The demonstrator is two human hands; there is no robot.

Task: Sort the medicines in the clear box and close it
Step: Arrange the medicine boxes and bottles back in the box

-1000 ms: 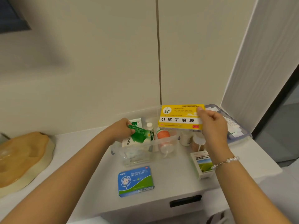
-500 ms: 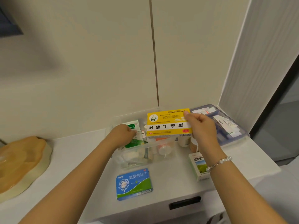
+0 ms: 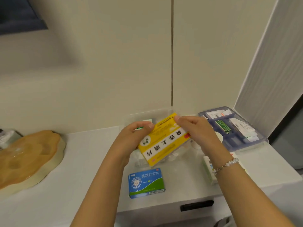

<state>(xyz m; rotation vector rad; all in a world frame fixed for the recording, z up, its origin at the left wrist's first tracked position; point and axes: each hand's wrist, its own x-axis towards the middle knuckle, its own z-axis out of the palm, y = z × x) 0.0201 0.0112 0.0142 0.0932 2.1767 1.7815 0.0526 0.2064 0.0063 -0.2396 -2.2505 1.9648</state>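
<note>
A yellow medicine box [image 3: 164, 141] with a white label band is held tilted above the clear box [image 3: 147, 114], which stands against the wall and is mostly hidden behind it. My left hand [image 3: 132, 136] grips the yellow box's left end and my right hand [image 3: 196, 130] pinches its upper right end. A green-and-white carton [image 3: 144, 121] shows inside the clear box behind my left hand. On the counter in front lies a blue-and-green medicine box [image 3: 146, 182]. A small white-and-green carton [image 3: 209, 171] lies beside my right wrist.
A blue-tinted clear tray [image 3: 250, 145] with packets and papers sits at the right by the wall panel. A wooden slab [image 3: 29, 156] lies at the left. The white counter [image 3: 78, 177] has a drawer handle [image 3: 196, 205] below its front edge.
My left hand has let go of the green carton in the clear box and taken the yellow box's left end. The yellow box has tilted and come lower and nearer.
</note>
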